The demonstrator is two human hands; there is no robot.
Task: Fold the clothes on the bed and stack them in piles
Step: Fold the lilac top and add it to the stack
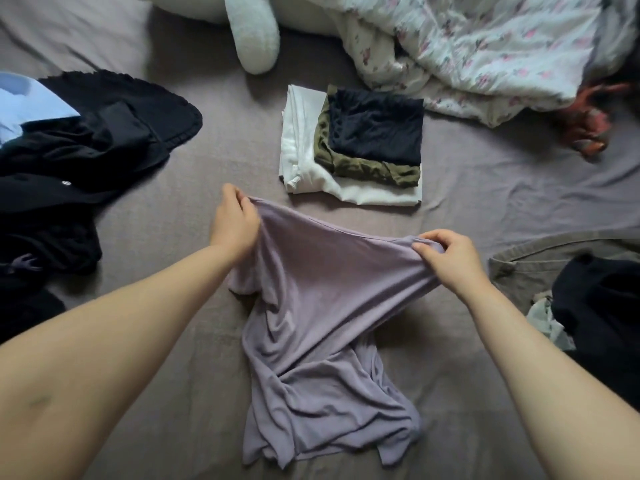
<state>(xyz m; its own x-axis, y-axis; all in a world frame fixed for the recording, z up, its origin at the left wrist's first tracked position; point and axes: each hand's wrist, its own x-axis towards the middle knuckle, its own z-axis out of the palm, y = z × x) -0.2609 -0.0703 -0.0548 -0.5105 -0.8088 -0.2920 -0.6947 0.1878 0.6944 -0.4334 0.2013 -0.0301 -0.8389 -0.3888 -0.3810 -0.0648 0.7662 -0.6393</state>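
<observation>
A lilac T-shirt [311, 306] hangs stretched between my two hands above the grey-brown bed sheet [173, 393], its lower part crumpled on the bed. My left hand [235, 220] pinches the shirt's upper left corner. My right hand [446, 258] grips its upper right corner. Beyond the shirt lies a pile of folded clothes [353, 147]: white at the bottom, olive green in the middle, dark navy on top.
Loose black clothes and a light blue garment [69, 150] lie heaped on the left. Dark and khaki garments [571, 296] lie on the right. A floral duvet [485, 46] and a white plush toy [256, 32] lie at the back, with a red item [588, 129] beside them.
</observation>
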